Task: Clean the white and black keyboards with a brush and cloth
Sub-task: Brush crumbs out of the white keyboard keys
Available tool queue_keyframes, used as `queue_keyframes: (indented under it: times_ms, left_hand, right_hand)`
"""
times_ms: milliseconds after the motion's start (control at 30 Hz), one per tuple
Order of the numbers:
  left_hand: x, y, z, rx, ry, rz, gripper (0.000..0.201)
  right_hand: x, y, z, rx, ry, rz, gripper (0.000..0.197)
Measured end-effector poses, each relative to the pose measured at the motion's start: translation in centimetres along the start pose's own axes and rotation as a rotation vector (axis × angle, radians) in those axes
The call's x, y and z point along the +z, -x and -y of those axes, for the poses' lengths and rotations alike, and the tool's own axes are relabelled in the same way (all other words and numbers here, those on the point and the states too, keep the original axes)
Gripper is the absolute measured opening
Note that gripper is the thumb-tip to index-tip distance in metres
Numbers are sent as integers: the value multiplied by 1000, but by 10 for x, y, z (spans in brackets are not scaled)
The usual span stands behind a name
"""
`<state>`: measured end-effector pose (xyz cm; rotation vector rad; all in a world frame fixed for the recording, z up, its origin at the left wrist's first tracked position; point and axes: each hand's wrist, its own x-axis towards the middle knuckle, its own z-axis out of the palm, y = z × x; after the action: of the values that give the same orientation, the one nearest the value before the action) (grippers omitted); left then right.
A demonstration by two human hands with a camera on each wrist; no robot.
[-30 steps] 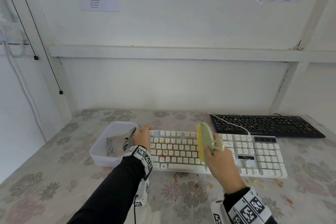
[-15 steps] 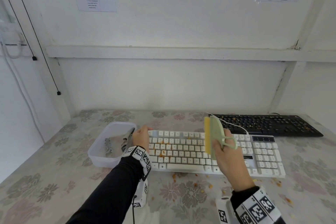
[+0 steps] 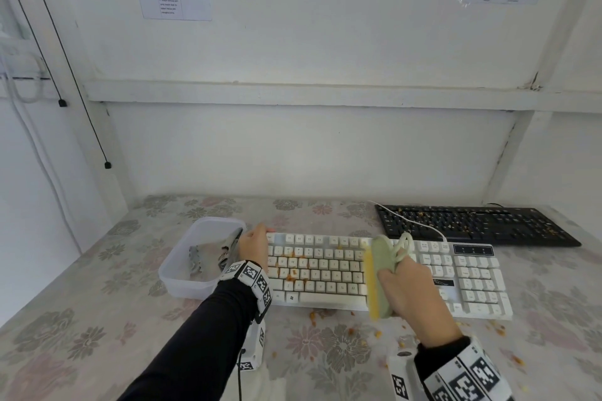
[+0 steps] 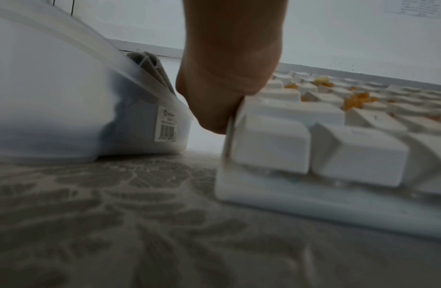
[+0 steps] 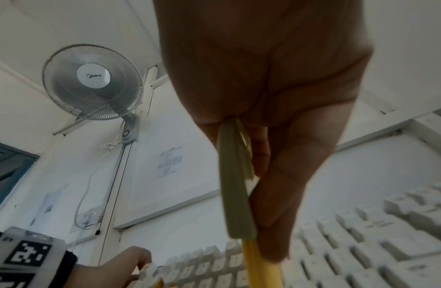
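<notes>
Clear plastic, that is the tub point(image 3: 182, 257) at the far left, with a grey cloth point(image 3: 208, 255) crumpled inside it. It sits just beside the left end of the white keyboard point(image 3: 325, 270). The left hand point(image 3: 254, 246) is squeezed into the small gap between them, with its fingers curled over the keyboard's left edge to hold it still. If that hand slips, I think the keyboard could slide into the tub and knock it.

Orange crumbs point(image 3: 290, 275) lie on the white keys. More of them are on the flowery surface point(image 3: 97, 319) in front. The right hand point(image 3: 412, 296) is closed round a green brush point(image 3: 379, 270) with yellow bristles, held on its side above the middle of the keys. A hard sweep could flick crumbs far across the surface, or down between the keys where they get stuck. A white loop of cord hangs off the brush and might catch on a key.

The black keyboard point(image 3: 472, 225) waits behind on the right, near the wall, dotted with crumbs too. The white keyboard's cable point(image 3: 420, 225) runs over its corner, so a tug may drag it. There is plenty of open room in front and on the far right.
</notes>
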<state>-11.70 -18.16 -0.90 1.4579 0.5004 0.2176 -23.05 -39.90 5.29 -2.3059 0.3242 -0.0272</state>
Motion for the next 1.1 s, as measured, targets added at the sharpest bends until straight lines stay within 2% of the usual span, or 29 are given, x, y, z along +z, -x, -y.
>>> queue_keyframes:
  times_ms: [100,167,233,300,367,400,567,733,833,900,1033,1100]
  left_hand:
    - [0,-1,1,7,-4,1,23]
    - [0,-1,2,2,4,4,21]
    - [-1,-1,1,23,-17,5,23]
    - [-1,0,1,49,-38,4,25]
    - [-1,1,1,48,-45,6,24]
    - [-1,2,0,39,-38,7,23]
    - [0,0,2,21,-28,7,19]
    - [-1,2,1,24,-24,15,20]
    - [0,2,0,-3,9,8,22]
    - [0,2,0,-12,21,1,23]
    - [1,2,1,-6,13,1,22]
    - [1,1,1,-17,27,6,21]
  right_hand:
    - [7,-5,13,-169,26,-87,17]
    - [14,-7,22,-247,-7,-119,29]
    - [20,-8,28,-264,5,-92,24]
    - [24,-10,30,-216,69,-48,8]
    - [25,-10,26,-133,90,4,28]
    - [25,-9,25,-100,68,31,32]
    - [20,1,20,-71,8,88,26]
    - [23,-2,27,-164,-1,-92,33]
    - [31,-2,34,-286,-112,-126,9]
    - [37,-2,37,-294,-97,-71,6]
    - [44,-1,33,-192,17,76,39]
    - [42,4,32,-183,-5,131,41]
